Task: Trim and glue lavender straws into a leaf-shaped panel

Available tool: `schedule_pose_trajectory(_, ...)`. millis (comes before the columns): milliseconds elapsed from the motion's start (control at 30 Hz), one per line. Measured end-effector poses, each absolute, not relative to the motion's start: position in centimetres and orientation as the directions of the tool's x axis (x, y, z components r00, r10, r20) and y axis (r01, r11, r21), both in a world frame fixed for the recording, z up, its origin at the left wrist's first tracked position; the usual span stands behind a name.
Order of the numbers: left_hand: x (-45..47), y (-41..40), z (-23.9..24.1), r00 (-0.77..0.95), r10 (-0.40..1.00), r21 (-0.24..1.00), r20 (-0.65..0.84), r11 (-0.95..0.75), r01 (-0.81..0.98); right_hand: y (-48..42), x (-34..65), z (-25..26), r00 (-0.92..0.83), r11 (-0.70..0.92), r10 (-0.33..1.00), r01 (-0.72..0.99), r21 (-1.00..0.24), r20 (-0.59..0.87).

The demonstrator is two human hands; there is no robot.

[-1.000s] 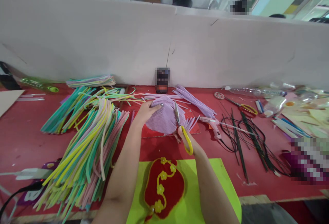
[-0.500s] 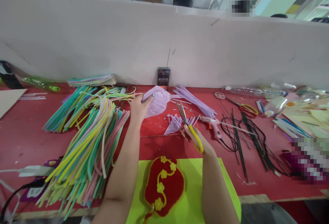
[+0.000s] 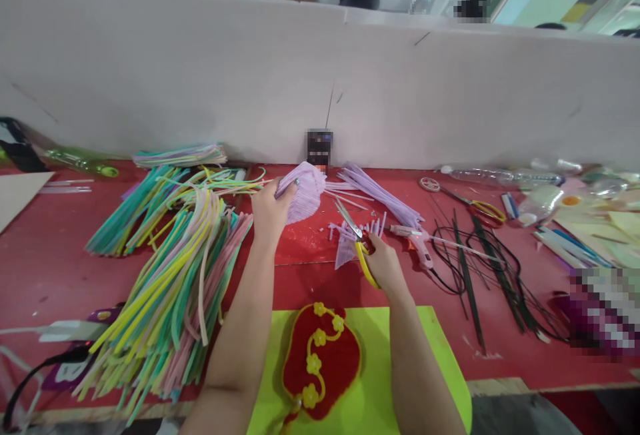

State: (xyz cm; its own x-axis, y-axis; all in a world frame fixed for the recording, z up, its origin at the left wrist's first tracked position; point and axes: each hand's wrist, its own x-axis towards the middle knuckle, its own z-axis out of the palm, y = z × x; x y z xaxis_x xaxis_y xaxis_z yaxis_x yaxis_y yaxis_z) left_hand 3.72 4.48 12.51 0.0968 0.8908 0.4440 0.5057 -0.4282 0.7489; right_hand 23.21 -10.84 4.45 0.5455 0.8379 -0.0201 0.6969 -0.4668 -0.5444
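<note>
My left hand (image 3: 273, 207) grips a lilac rounded piece made of pipe cleaners (image 3: 306, 196), held up over the red table. Yellow-handled scissors (image 3: 361, 248) are in my right hand (image 3: 384, 260), their blades pointing up and left, apart from the lilac piece. Just behind my right hand lies a small lilac pile of cut pipe cleaners (image 3: 349, 248), partly hidden by the scissors. Farther back rests a bundle of long lilac pipe cleaners (image 3: 383, 194). Closer to me, a red fuzzy piece with yellow flowers (image 3: 325, 355) lies on a yellow-green sheet (image 3: 375, 382).
A pink glue gun (image 3: 419, 246) with a black cord is right of my right hand. Dark sticks (image 3: 469, 282) and a second pair of scissors (image 3: 480, 208) lie beyond it. Large multicoloured pipe-cleaner bundles (image 3: 165, 295) cover the left side. A white partition (image 3: 200, 68) stands behind.
My left hand has shifted slightly left with the lilac piece. My right hand has moved a little, turning the scissors; the small lilac pile has slid right and lies differently.
</note>
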Motion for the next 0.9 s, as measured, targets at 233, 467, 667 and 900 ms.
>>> schedule_pose_trajectory(233, 3.7, 4.5, 12.4, 0.104, 0.872, 0.715, 0.478, -0.455, 0.531, -11.1, 21.7, 5.8, 0.339, -0.359, 0.933, 0.9, -0.248, -0.12)
schedule_pose_trajectory(467, 3.5, 4.6, 12.4, 0.091, 0.87, 0.723, 0.484, -0.456, 0.519, -10.6, 20.1, 5.5, 0.319, -0.355, 0.929, 0.911, -0.209, -0.187)
schedule_pose_trajectory(667, 3.2, 4.5, 12.7, 0.102, 0.851, 0.704, 0.515, -0.488, 0.517, -10.6, 18.9, 4.8, 0.126, -0.168, 0.978, 0.948, -0.27, -0.165)
schedule_pose_trajectory(900, 3.2, 4.1, 13.0, 0.111, 0.856, 0.712, 0.504, -0.485, 0.507, -10.9, 18.8, 4.2, -0.155, 0.063, 0.974, 0.885, -0.462, -0.165)
